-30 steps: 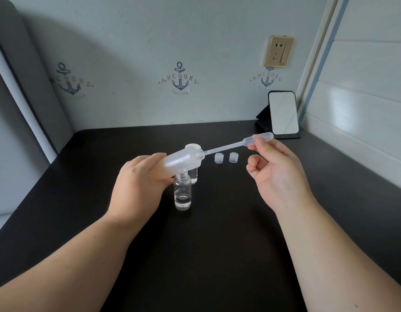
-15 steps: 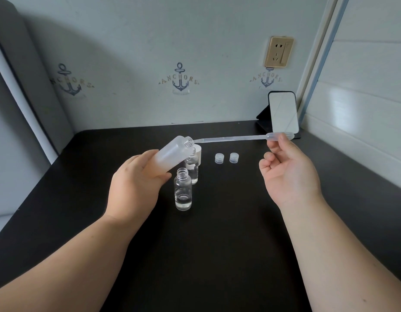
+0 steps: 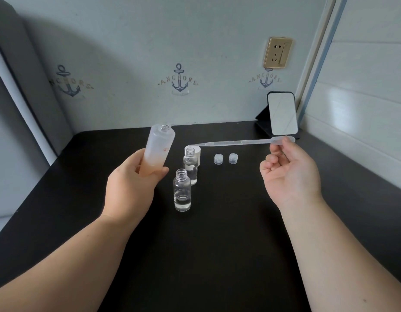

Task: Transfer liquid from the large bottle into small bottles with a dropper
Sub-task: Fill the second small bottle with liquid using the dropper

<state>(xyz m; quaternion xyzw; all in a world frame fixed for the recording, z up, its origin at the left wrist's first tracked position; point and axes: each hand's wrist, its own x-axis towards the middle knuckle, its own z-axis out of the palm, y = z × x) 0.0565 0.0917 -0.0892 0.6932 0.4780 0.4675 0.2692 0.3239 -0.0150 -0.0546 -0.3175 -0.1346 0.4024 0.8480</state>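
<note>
Now that the clear plastic dropper (image 3: 240, 143) is out of the frosted white large bottle (image 3: 158, 149), the left hand (image 3: 129, 188) has swung that bottle nearly upright, fingers wrapped round its base. Right hand (image 3: 289, 174) pinches the bulb, with the tip right above the rear small clear glass bottle (image 3: 190, 167). A second small one (image 3: 182, 191) stands in front. Looks loaded, so squeezing it in comes next, I'd guess.

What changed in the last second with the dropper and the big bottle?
The right hand drew the clear plastic dropper out of the frosted large bottle and moved it right; the left hand tipped that bottle upright. Both grips, the two small glass bottles and two caps stayed.
</note>
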